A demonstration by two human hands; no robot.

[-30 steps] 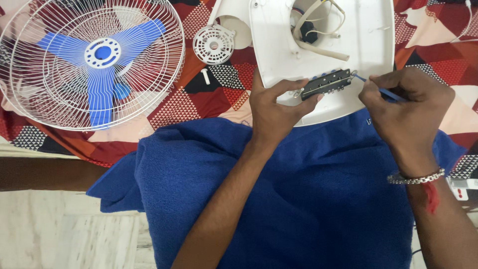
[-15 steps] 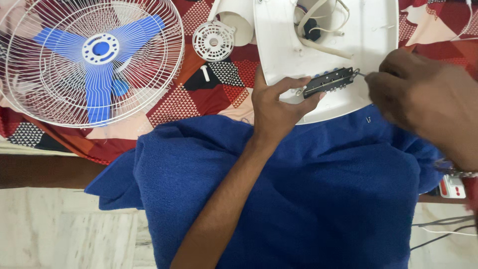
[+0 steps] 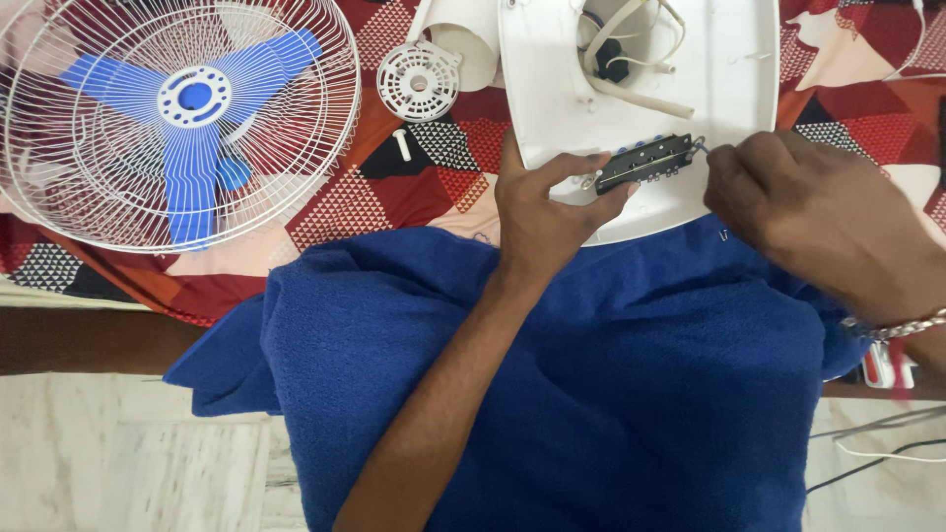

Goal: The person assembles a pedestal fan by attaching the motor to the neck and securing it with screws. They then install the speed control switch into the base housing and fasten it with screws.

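Observation:
My left hand (image 3: 540,212) pinches the left end of a black switch block (image 3: 645,163) that lies on the white round fan base (image 3: 734,99). My right hand (image 3: 808,212) is closed just right of the block, its fingertips at the block's right end; the thin blue tool seen earlier is hidden inside the fist. Cream and white wires (image 3: 631,89) come out of an opening in the base above the block.
A white wire fan guard with blue blades (image 3: 182,108) lies at the left on a red patterned cloth (image 3: 394,197). A small round white grille (image 3: 419,81) and a white screw (image 3: 402,144) lie beside it. A blue towel (image 3: 591,394) covers my lap. Cables trail at the lower right.
My right hand turned over at the wrist, hiding the blue tool that showed a second ago, and stayed at the block's right end. My left hand kept its hold.

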